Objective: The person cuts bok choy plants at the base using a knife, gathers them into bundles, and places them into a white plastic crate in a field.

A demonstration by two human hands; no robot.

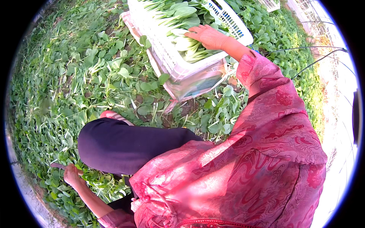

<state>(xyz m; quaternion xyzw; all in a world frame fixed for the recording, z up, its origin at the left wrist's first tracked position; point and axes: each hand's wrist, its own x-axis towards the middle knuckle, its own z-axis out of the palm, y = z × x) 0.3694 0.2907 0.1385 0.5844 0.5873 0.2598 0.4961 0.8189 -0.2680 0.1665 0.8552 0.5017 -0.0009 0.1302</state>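
My right hand (207, 36) lies palm down on leafy greens (182, 17) with pale stalks, its fingers spread over them. They fill a white plastic crate (185, 67) with slotted walls, at the top of the view. Low on the left, my left hand (73, 175) is closed around a small knife-like tool (58, 165). Its dark, narrow end sticks out to the left, just above the low plants. The grip hides most of the tool.
Beneath the crate is a printed plastic sack (199, 82). Leafy plants (94, 71) and cut stems cover the ground around my bent leg (128, 145) and shoe (115, 116). Another white crate (269, 4) stands at top right. Thin dark hoops (316, 61) arch along the right edge.
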